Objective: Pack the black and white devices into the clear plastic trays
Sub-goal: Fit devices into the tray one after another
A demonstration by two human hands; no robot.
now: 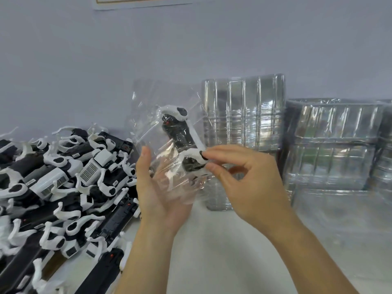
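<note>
Device [182, 132], black body w/ white arms, is held up mid-air in front of the person, inside or behind a clear plastic bag [161, 115]; can't tell for sure which. Right hand [244, 179] pinches its lower white arm betw. thumb and forefinger, other fingers loosely curled. Left hand [157, 187] is under the bag, palm up, fingers straight and spread, cradling the plastic rather than gripping it.

Progress: early, by the look of it. A big pile of devices [63, 187] lies at left on the table [212, 251], none bagged or trayed as far as I can see. Stack of clear trays [244, 124] stands on edge just behind the hands, more trays [335, 145] at right; they look empty, though glare makes it hard to be sure. So approx. one unit in hand, nothing visibly packed, nearly the whole pile left to do.
</note>
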